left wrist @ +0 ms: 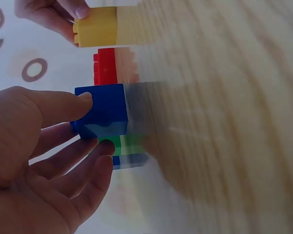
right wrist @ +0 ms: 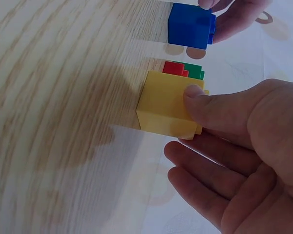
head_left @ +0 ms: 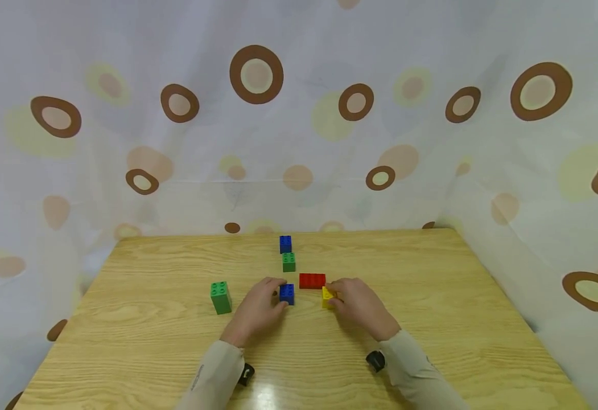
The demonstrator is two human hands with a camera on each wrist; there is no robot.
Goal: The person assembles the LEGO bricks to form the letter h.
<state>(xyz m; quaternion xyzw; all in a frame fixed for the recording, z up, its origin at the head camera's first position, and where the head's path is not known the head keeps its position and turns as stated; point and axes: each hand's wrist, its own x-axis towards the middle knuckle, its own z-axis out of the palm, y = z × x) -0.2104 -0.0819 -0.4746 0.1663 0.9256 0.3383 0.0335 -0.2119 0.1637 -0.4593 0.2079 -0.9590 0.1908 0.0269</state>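
Note:
My left hand (head_left: 259,310) pinches a blue block (head_left: 287,294) between thumb and fingers near the middle of the table. In the left wrist view the thumb lies on the near face of that blue block (left wrist: 103,111). To the right, my right hand (head_left: 358,304) grips a yellow block (head_left: 327,298), its thumb pressed to one side, as the right wrist view shows on the yellow block (right wrist: 168,105). Both blocks appear to stand on the table, apart from each other. A long red block (head_left: 312,281) lies just behind, between the two hands.
A tall green block (head_left: 221,298) stands left of the left hand. Farther back, a small green block (head_left: 289,262) sits in front of another blue block (head_left: 285,244). The wooden table (head_left: 411,267) reaches a patterned curtain (head_left: 299,125) at the back and sides.

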